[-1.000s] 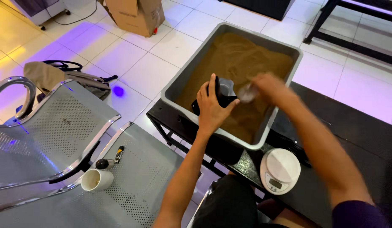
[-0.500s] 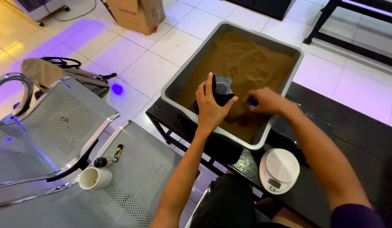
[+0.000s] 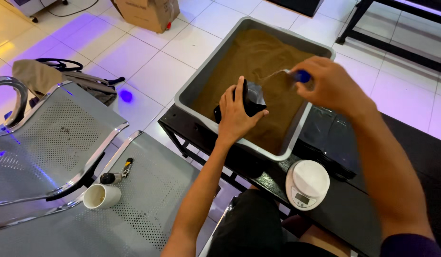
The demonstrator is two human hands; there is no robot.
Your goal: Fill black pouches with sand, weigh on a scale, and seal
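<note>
A large grey tray (image 3: 201, 78) filled with brown powder sits on a black table (image 3: 339, 209). My left hand (image 3: 237, 114) grips a small black pouch (image 3: 252, 97) held upright over the powder, its mouth open. My right hand (image 3: 327, 83) holds a scoop with a blue handle (image 3: 302, 75) just right of the pouch, its clear bowl pointing toward the pouch opening.
A small white round scale (image 3: 307, 183) rests on the table near the tray's front corner. Perforated metal seats (image 3: 63, 138) stand to the left, with a white cup (image 3: 101, 196) and a small lighter (image 3: 126, 167) on one. A cardboard box (image 3: 146, 12) and a bag (image 3: 63, 78) lie on the tiled floor.
My right hand has lifted out of the powder and moved right and up, bringing the scoop level with the pouch mouth. My left hand keeps the pouch in place.
</note>
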